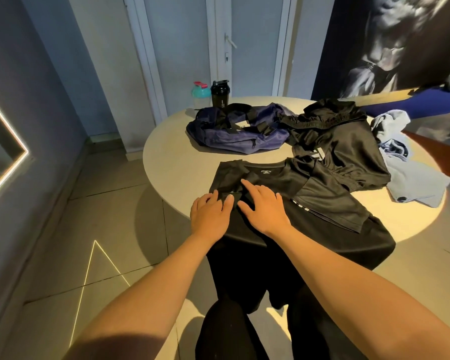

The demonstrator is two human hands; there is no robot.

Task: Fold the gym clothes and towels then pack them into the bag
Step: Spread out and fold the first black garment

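The left hand (210,215) and right hand (265,209) lie with straight, ungripping fingers (251,188) on the black T-shirt (276,179), probably to press its folded-in sleeve flat.

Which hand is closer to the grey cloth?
Right. The right hand presses the black shirt, with the grey cloth off to its right; the left hand lies beside it, farther away.
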